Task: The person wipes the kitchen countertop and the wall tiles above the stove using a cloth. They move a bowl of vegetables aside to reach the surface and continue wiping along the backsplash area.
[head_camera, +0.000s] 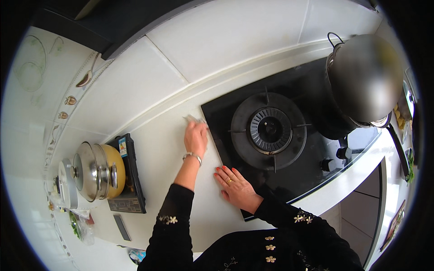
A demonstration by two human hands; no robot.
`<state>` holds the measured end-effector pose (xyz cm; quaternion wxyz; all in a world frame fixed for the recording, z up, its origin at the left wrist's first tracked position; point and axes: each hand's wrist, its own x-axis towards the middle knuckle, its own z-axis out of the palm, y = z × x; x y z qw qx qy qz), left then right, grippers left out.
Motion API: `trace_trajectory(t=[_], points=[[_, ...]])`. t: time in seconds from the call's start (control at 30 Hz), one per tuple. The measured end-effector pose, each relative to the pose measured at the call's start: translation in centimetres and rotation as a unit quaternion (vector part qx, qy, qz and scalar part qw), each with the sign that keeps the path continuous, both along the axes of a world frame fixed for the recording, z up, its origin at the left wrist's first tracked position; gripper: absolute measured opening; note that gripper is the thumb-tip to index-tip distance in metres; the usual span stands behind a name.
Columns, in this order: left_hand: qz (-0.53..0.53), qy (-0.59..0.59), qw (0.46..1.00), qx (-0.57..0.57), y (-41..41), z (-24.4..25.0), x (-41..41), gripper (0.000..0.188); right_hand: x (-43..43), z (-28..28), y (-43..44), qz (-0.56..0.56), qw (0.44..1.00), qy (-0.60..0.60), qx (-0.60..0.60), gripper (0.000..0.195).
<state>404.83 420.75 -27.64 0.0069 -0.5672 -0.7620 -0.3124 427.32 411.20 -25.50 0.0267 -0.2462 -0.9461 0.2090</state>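
Observation:
My left hand [196, 139], with a silver bracelet at the wrist, is closed on a crumpled pale cloth [194, 118]. It presses the cloth on the white countertop [162, 155], beside the left edge of the black glass gas hob [223, 118]. My right hand [235, 188] lies palm down, fingers spread, across the hob's left front edge and the countertop, with nothing seen in it. A round burner with a black pan support [269, 130] is to the right of both hands.
A blurred, rounded metal vessel [366, 78] stands over the hob's right side. On the left, a yellow pot with a steamer and glass lid [110, 171] sits on an induction cooker [127, 203]. The tiled wall [237, 44] runs behind. Two knobs [328, 165] are at the hob's front.

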Motion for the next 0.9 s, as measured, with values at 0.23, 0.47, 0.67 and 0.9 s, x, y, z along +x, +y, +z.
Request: trace_trajectory(t=[0.23,0.47,0.67,0.9], points=[[0.064,0.015,0.998,-0.008,6.8,-0.8,-3.4,0.005,0.1,-0.3,-0.3,-0.005,1.000,0.022,-0.010,0.066],[0.014,-0.007,0.994,-0.105,-0.7,1.0,0.7,0.006,0.1,-0.3,-0.2,-0.007,0.999,0.029,-0.013,0.064],[0.091,0.049,0.994,-0.039,8.6,-0.6,-4.2,0.011,0.1,-1.1,-0.3,-0.012,0.999,0.041,0.003,0.065],[0.007,0.033,0.998,-0.054,0.6,0.0,-0.8,0.006,0.2,-0.6,-0.1,-0.016,0.998,0.058,-0.017,0.064]])
